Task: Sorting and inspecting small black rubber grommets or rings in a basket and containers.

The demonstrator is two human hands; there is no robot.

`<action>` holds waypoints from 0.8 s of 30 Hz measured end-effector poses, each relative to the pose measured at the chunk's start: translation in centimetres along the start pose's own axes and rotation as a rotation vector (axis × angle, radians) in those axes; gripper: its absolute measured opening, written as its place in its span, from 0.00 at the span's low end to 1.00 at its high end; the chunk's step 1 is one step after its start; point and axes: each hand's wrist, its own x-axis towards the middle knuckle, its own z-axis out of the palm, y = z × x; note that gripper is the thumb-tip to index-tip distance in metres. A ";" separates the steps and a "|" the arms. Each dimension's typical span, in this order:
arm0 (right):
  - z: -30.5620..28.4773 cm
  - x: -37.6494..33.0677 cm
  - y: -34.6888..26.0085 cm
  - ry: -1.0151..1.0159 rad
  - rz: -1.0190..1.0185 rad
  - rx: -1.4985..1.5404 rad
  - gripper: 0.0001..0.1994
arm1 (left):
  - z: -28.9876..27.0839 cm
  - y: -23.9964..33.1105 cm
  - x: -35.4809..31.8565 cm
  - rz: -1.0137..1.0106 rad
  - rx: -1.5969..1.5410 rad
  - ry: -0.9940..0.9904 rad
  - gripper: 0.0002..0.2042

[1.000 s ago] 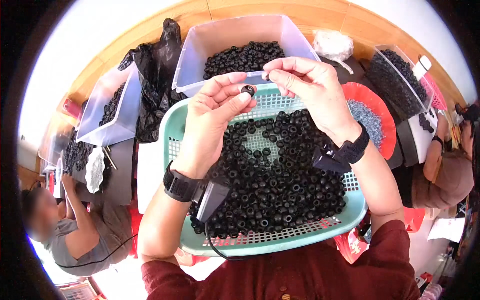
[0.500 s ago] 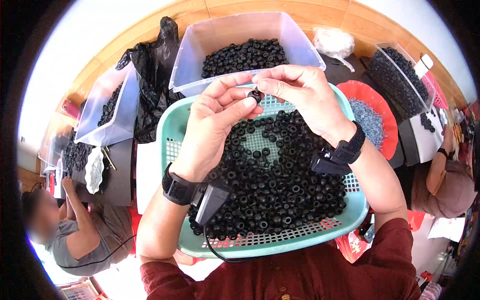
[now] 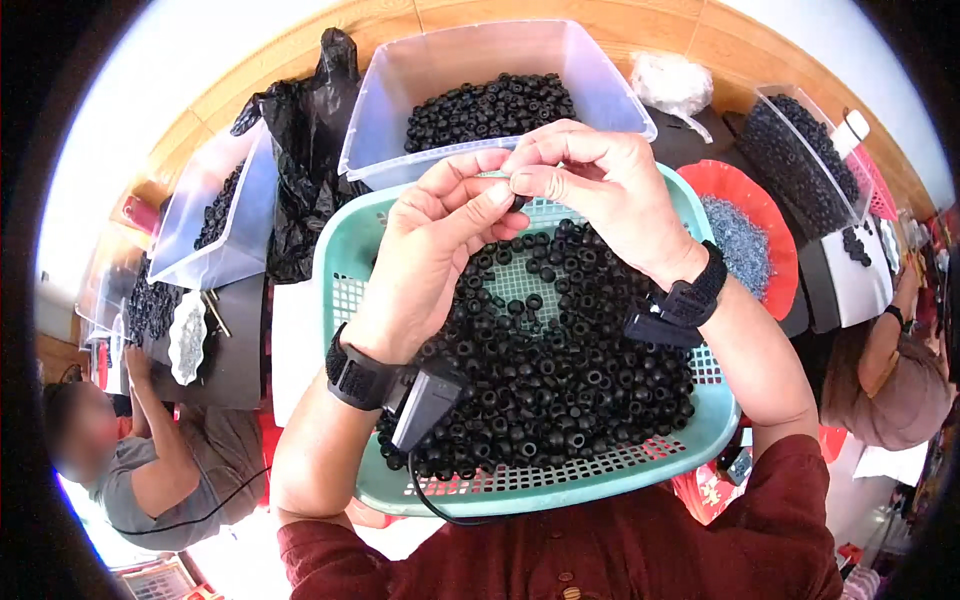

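Note:
Over the far part of a green plastic basket (image 3: 722, 425), my two hands meet at the fingertips. My left hand (image 3: 425, 225) is closed, pinching a small round black part (image 3: 518, 203) between thumb and fingers; most of it is hidden now. My right hand (image 3: 610, 185) touches it from above, thumb and forefinger pressed together; whatever they grip is hidden. Below them lies a heap of loose black ring-shaped parts (image 3: 540, 390) with holes through the middle. Straps with small dark devices sit on both wrists.
Behind the basket stands a clear plastic bin (image 3: 600, 70) of black parts, with a black plastic bag (image 3: 305, 180) beside it. A red bowl (image 3: 785, 245) at right holds small grey-blue pieces. Two other people (image 3: 150, 460) work at the sides, near more bins and a white dish (image 3: 187, 340).
My right thumb and fingertips have come down onto the black part, which showed more fully before. My left thumb now covers more of it. Both hands stay in nearly the same place.

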 end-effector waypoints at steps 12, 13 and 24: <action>0.3 -0.2 -0.8 0.005 -0.034 -0.106 0.07 | -0.1 -0.3 0.2 -0.051 -0.162 0.056 0.15; 0.3 -0.2 -1.1 0.015 0.008 -0.151 0.07 | -0.1 -0.2 0.1 -0.042 -0.142 0.068 0.15; -0.5 -0.3 -0.9 -0.050 -0.034 -0.215 0.07 | -0.2 -0.4 0.3 0.009 -0.097 0.033 0.14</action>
